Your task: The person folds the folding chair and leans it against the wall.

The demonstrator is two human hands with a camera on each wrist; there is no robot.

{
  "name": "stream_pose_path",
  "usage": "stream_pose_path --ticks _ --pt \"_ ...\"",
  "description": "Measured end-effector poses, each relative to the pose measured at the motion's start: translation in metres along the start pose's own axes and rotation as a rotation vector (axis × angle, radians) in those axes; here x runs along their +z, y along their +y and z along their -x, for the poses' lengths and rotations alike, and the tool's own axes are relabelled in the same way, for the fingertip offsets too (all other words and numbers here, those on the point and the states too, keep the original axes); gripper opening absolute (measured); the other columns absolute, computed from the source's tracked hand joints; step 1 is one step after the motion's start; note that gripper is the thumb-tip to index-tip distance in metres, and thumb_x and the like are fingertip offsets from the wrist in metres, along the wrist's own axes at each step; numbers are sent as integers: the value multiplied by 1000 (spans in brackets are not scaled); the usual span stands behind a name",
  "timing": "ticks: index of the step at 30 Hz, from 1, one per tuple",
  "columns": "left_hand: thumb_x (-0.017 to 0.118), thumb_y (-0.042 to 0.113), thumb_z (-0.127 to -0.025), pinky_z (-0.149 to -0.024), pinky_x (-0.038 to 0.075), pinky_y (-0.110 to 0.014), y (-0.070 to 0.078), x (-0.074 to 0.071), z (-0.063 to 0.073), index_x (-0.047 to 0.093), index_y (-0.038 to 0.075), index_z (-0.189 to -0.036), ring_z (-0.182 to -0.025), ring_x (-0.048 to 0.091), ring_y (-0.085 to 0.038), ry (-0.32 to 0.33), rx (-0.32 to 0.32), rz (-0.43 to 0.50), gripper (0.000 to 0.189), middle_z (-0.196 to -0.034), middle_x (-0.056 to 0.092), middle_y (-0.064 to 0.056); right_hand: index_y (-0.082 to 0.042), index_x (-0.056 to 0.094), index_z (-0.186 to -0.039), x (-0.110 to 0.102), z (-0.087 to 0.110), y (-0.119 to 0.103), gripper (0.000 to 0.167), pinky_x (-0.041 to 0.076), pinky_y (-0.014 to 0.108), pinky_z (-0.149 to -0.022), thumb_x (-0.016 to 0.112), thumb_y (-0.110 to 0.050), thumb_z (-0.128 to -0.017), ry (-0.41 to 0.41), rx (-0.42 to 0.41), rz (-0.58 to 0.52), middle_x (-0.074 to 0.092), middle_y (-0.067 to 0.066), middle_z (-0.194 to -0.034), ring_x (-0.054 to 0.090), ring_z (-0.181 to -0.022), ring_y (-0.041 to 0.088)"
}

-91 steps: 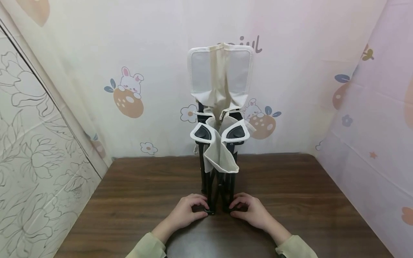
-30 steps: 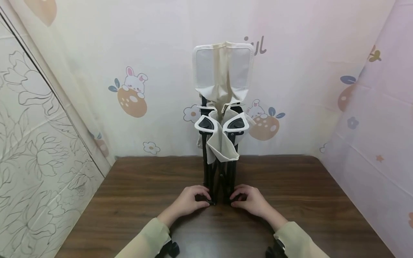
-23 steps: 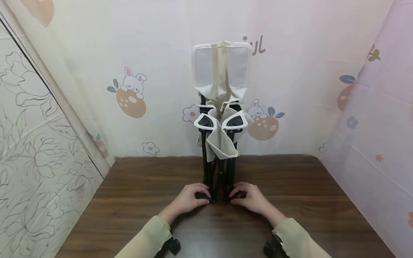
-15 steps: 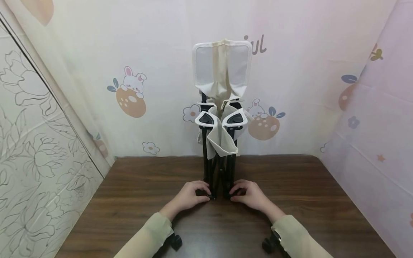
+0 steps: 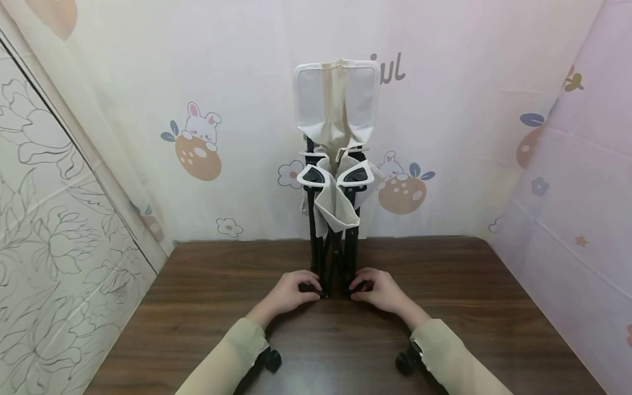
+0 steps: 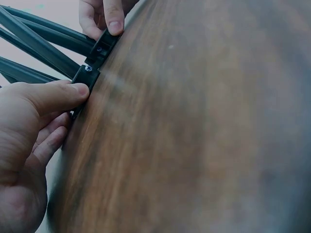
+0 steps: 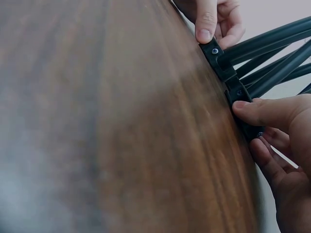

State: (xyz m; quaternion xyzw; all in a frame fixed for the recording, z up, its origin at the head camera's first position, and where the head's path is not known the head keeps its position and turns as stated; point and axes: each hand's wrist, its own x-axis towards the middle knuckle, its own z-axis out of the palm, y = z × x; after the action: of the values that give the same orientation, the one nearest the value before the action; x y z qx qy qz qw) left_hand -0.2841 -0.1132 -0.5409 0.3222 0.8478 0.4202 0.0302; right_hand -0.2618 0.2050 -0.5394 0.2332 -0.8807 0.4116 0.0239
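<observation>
A folded camping chair point(image 5: 336, 206) with cream fabric and black tube legs stands upright on the wooden table, near its middle, in the head view. My left hand point(image 5: 291, 291) pinches the chair's left front foot; in the left wrist view the thumb lies on that black foot point(image 6: 85, 74), fingers curled at its other side. Mirroring it, my right hand point(image 5: 380, 289) pinches the right front foot, seen closely as a black plastic foot point(image 7: 238, 93) with a screw in the right wrist view. The two front feet sit close together. Fabric partly hides the upper frame.
The dark wooden table point(image 5: 207, 329) spreads around the chair. A patterned curtain point(image 5: 247, 109) hangs behind its far edge, another flower-print panel point(image 5: 54, 230) on the left, and a pinkish curtain point(image 5: 558, 192) on the right.
The folded chair has slid back across the table, away from me, staying upright. Both hands have moved along with it, keeping hold of its front feet.
</observation>
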Motion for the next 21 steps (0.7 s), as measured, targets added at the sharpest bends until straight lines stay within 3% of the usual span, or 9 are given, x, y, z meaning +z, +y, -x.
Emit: stream_pose_path --ticks 5,21 --pt "86 13 -96 -104 58 -45 -3 1 -4 83 20 -107 -121 71 -23 17 12 6 13 -135 74 -5 -17 85 -99 -1 -4 3 14 61 31 -81 93 -15 -88 11 -7 -16 72 21 -131 71 -85 8" --pt "86 12 -95 -104 57 -44 -7 -2 -15 83 17 -106 -120 71 -21 27 -5 1 13 -135 75 -5 -17 84 -101 -4 -17 4 13 62 38 -87 91 -14 -89 2 59 -1 72 19 -134 74 -94 16"
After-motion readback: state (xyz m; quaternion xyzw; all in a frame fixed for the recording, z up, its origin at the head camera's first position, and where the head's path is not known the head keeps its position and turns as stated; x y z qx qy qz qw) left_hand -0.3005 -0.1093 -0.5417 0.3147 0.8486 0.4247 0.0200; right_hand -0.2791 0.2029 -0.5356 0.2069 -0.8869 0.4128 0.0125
